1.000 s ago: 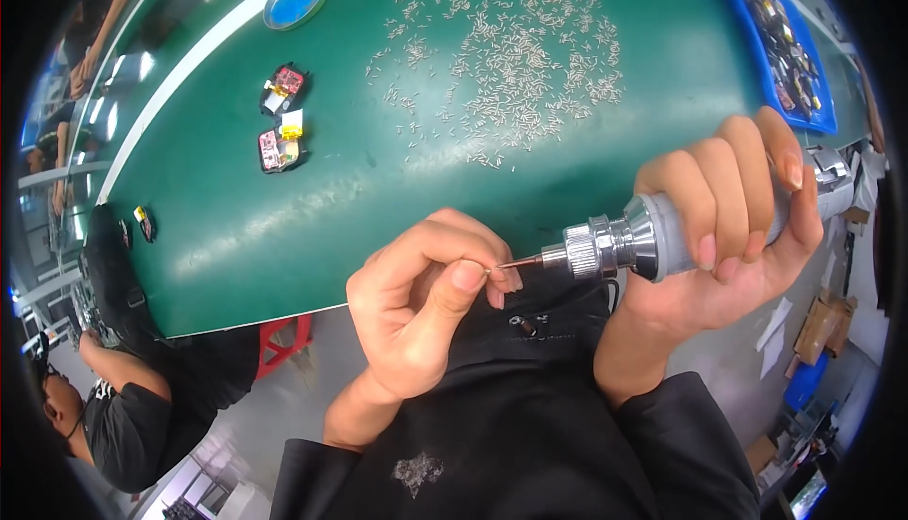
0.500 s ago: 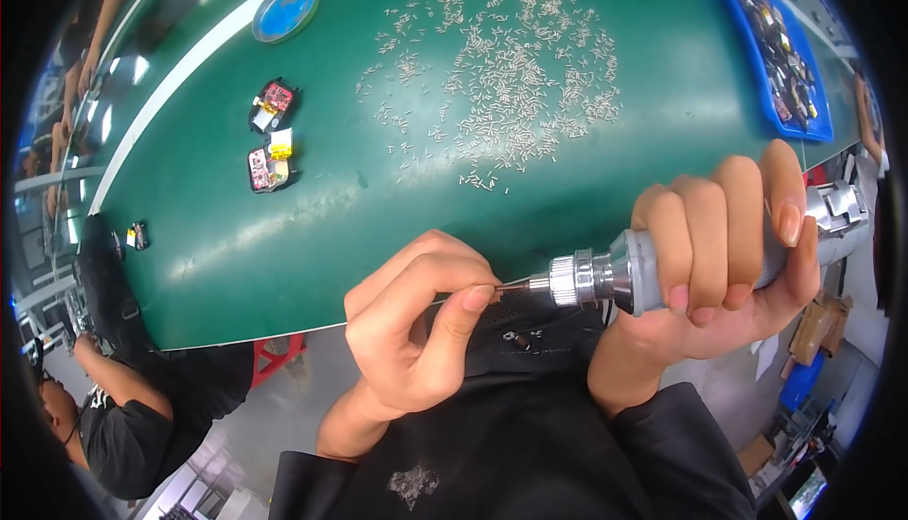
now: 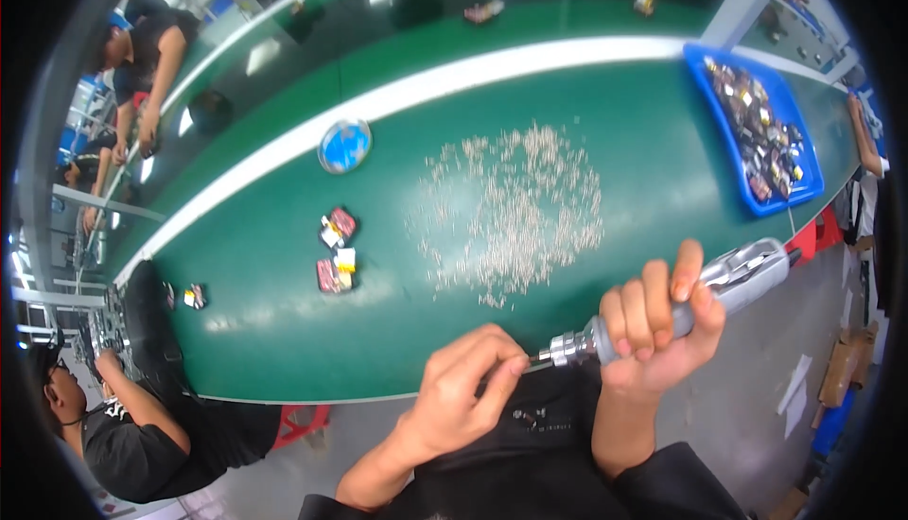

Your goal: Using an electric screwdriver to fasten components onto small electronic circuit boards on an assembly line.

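Note:
My right hand [image 3: 659,329] is wrapped around a grey and silver electric screwdriver [image 3: 757,279], which points left over the table's near edge. At its front end a thin bit [image 3: 536,358] sticks out of the chuck. Thumb and forefinger of my left hand [image 3: 463,392] pinch the tip of that bit. Whether a screw sits between those fingertips is hidden. Beyond my hands, many small silver screws [image 3: 520,208] lie scattered on the green tabletop [image 3: 255,350]. Left of them are two small opened electronic devices, one upper [image 3: 339,227] and one lower [image 3: 335,272].
A round dish with blue contents [image 3: 344,147] stands near the white strip [image 3: 511,59] along the far edge. At the right is a blue tray [image 3: 780,205] full of small electronic parts. A co-worker [image 3: 142,435] sits at the left, near a red stool [image 3: 301,424].
The view has tilted up, so the table's far side and more of the blue tray show. Both hands keep their hold, the screwdriver now slanting up more steeply to the right.

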Demonstrator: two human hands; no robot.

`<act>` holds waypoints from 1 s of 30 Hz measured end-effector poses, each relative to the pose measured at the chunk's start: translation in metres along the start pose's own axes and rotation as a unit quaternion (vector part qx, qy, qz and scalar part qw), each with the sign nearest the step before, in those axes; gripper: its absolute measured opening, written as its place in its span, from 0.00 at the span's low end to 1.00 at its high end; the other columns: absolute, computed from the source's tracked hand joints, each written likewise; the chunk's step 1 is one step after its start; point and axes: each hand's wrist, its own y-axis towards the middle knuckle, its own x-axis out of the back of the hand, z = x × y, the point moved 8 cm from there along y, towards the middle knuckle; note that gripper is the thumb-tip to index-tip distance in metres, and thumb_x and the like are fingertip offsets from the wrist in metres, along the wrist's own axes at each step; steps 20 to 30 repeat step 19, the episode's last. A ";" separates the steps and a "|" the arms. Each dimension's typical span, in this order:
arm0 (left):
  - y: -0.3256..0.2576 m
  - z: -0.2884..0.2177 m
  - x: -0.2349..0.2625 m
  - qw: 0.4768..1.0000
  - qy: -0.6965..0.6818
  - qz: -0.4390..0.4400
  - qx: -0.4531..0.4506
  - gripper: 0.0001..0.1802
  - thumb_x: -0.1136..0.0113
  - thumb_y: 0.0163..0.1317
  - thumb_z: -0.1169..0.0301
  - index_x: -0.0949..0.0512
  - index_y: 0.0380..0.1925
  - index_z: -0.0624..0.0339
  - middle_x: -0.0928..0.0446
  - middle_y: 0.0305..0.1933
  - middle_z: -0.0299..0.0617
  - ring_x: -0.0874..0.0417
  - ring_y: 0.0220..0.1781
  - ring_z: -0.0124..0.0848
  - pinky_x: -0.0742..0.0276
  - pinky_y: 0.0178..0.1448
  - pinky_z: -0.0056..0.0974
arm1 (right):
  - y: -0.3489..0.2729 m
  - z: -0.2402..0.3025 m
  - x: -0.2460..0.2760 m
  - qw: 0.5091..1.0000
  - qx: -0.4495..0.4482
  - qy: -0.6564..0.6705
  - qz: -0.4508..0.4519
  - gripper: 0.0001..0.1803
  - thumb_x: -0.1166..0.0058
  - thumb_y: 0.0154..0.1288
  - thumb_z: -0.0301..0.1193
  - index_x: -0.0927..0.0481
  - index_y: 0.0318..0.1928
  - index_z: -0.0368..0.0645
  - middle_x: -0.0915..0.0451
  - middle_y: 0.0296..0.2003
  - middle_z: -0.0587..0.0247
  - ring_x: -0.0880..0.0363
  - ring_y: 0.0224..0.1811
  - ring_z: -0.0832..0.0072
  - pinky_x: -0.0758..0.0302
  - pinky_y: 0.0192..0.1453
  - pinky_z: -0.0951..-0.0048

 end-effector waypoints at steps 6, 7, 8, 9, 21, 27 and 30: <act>0.030 -0.031 -0.004 0.995 0.084 0.033 -0.042 0.05 0.40 0.59 0.82 0.23 0.36 0.68 0.20 0.34 0.47 0.19 0.33 0.39 0.24 0.37 0.35 | 0.005 0.019 0.015 0.998 0.040 0.025 -0.050 0.08 0.59 0.70 0.33 0.36 0.33 0.44 0.41 0.14 0.71 0.44 0.10 0.82 0.37 0.17 0.75; 0.039 -0.036 0.002 0.986 0.152 0.032 -0.056 0.07 0.39 0.58 0.81 0.23 0.38 0.67 0.20 0.35 0.47 0.18 0.33 0.39 0.24 0.38 0.36 | 0.005 0.019 0.020 0.995 0.046 0.028 -0.079 0.08 0.58 0.70 0.33 0.36 0.33 0.45 0.41 0.14 0.71 0.44 0.10 0.82 0.37 0.18 0.76; 0.049 -0.041 0.009 0.973 0.219 0.028 -0.069 0.09 0.38 0.58 0.80 0.24 0.39 0.66 0.20 0.36 0.47 0.18 0.34 0.40 0.23 0.38 0.36 | 0.007 0.021 0.024 0.995 0.049 0.027 -0.086 0.08 0.57 0.69 0.33 0.35 0.33 0.45 0.41 0.14 0.72 0.44 0.10 0.82 0.38 0.18 0.76; 0.067 -0.039 0.016 0.963 0.253 0.015 -0.096 0.10 0.36 0.57 0.79 0.25 0.38 0.64 0.20 0.34 0.46 0.18 0.34 0.41 0.24 0.36 0.38 | 0.008 0.022 0.029 0.995 0.055 0.030 -0.082 0.08 0.57 0.69 0.33 0.35 0.33 0.45 0.41 0.14 0.72 0.44 0.10 0.82 0.38 0.18 0.76; 0.306 0.066 0.087 0.881 0.465 -0.077 0.033 0.19 0.42 0.61 0.69 0.29 0.52 0.62 0.23 0.53 0.57 0.21 0.51 0.57 0.23 0.51 0.52 | 0.009 0.007 0.059 0.992 0.024 0.047 -0.111 0.08 0.56 0.68 0.33 0.35 0.32 0.45 0.41 0.13 0.70 0.43 0.11 0.80 0.37 0.18 0.72; 0.306 0.066 0.087 0.881 0.465 -0.077 0.033 0.19 0.42 0.61 0.69 0.29 0.52 0.62 0.23 0.53 0.57 0.21 0.51 0.57 0.23 0.51 0.52 | 0.009 0.007 0.059 0.992 0.024 0.047 -0.111 0.08 0.56 0.68 0.33 0.35 0.32 0.45 0.41 0.13 0.70 0.43 0.11 0.80 0.37 0.18 0.72; 0.306 0.066 0.087 0.881 0.465 -0.077 0.033 0.19 0.42 0.61 0.69 0.29 0.52 0.62 0.23 0.53 0.57 0.21 0.51 0.57 0.23 0.51 0.52 | 0.009 0.007 0.059 0.992 0.024 0.047 -0.111 0.08 0.56 0.68 0.33 0.35 0.32 0.45 0.41 0.13 0.70 0.43 0.11 0.80 0.37 0.18 0.72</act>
